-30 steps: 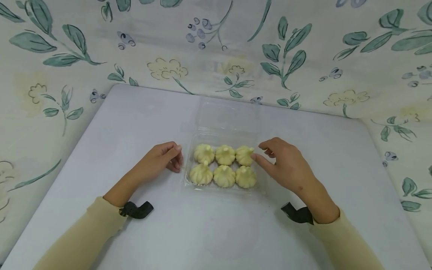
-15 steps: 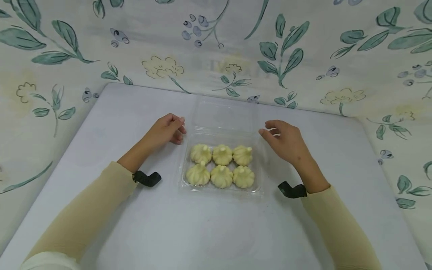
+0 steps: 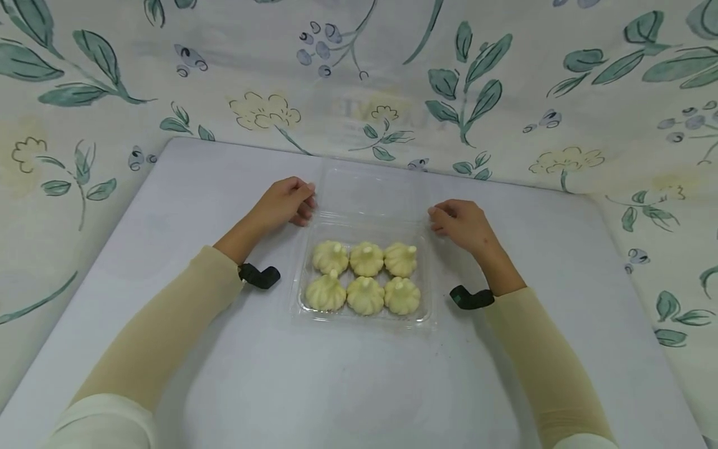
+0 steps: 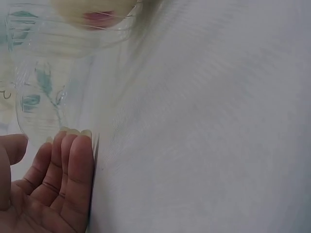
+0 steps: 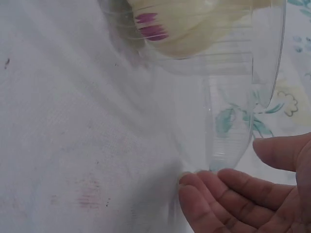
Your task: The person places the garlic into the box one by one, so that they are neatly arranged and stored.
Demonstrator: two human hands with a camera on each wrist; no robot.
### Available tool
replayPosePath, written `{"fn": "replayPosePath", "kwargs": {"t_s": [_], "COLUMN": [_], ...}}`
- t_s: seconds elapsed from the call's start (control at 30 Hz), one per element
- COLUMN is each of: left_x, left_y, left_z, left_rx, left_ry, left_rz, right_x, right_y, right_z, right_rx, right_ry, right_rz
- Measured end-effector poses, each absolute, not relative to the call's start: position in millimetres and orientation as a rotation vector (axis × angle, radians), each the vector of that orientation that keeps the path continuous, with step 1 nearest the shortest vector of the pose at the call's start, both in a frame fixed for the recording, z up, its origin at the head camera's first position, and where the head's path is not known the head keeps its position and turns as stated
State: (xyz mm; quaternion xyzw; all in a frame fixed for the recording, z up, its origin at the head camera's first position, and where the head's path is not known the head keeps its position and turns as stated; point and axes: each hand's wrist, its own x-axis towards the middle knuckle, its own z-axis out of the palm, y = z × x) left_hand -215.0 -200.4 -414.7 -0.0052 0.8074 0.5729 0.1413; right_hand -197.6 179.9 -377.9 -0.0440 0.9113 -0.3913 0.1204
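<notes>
In the head view a clear plastic clamshell box [image 3: 359, 317] lies on the table, with several pale garlic bulbs [image 3: 366, 295] in two rows in its base. Its lid [image 3: 370, 187] is folded back, away from the person. Beside the lid's left edge is my left hand [image 3: 286, 201]. My right hand [image 3: 461, 226] is at the lid's right side. Both wrist views show thumb and fingers apart, with the left fingers [image 4: 80, 165] and right fingers [image 5: 252, 189] gently bent near the lid's rim. Whether the fingertips touch it, I cannot tell.
The white table [image 3: 359, 380] extends around the box. Behind it hangs a floral cloth [image 3: 359, 81], also along both sides. A black camera mount sits on the left wrist [image 3: 260, 276] and another on the right wrist [image 3: 472, 298].
Both hands have moved from beside the garlic bulbs to the far side, alongside the lid. They have drawn in closer to its edges. The box and bulbs stay put.
</notes>
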Motion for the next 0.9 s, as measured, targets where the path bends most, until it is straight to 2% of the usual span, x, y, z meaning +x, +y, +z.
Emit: {"fn": "replayPosePath", "kwargs": {"t_s": [0.43, 0.9], "left_x": [-218, -211], "left_y": [-195, -191], "left_z": [-415, -401], "left_rx": [0.013, 0.123], "left_ry": [2.365, 2.528], "left_rz": [1.734, 1.824], "right_x": [-202, -201], "right_y": [180, 179], "right_z": [-382, -374], "right_rx": [-0.093, -0.086], "right_ry": [2.610, 2.662], "right_rz": [-1.317, -1.381]}}
